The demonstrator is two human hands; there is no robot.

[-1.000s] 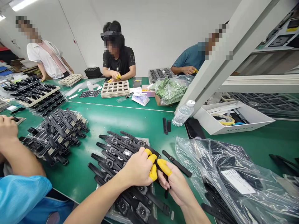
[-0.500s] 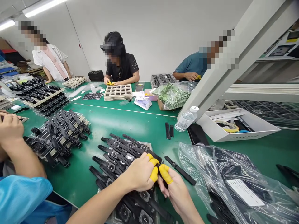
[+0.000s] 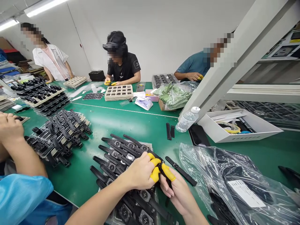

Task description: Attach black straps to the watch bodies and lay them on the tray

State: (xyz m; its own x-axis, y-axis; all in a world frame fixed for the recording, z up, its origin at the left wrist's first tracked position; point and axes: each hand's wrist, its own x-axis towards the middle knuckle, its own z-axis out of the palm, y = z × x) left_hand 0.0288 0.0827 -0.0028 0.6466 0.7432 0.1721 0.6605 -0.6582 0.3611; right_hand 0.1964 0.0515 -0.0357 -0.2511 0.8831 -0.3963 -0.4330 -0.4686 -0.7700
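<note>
My left hand point(image 3: 142, 171), with yellow finger cots on its fingertips, is closed in a pinch above a tray of black smartwatches point(image 3: 112, 168). My right hand point(image 3: 176, 190), also in yellow cots, meets it fingertip to fingertip. Between them is a black watch strap point(image 3: 165, 178), gripped by both hands and mostly hidden by the fingers. The watches under my hands lie face down in rows, straps spread out. Just right of my hands a loose black strap with a buckle point(image 3: 180, 171) rests on the green table point(image 3: 117, 120).
A clear plastic bag of black straps point(image 3: 236, 175) lies at right. Behind it stand a white box point(image 3: 246, 134), a water bottle point(image 3: 188, 119) and two short strap pieces point(image 3: 169, 131). More watches point(image 3: 63, 131) are piled at left, near a co-worker's arm point(image 3: 25, 150). Other people sit opposite.
My right hand has shifted slightly, its fingers turning a little so more of the black strap shows beneath the thumb. The left hand stays nearly in place.
</note>
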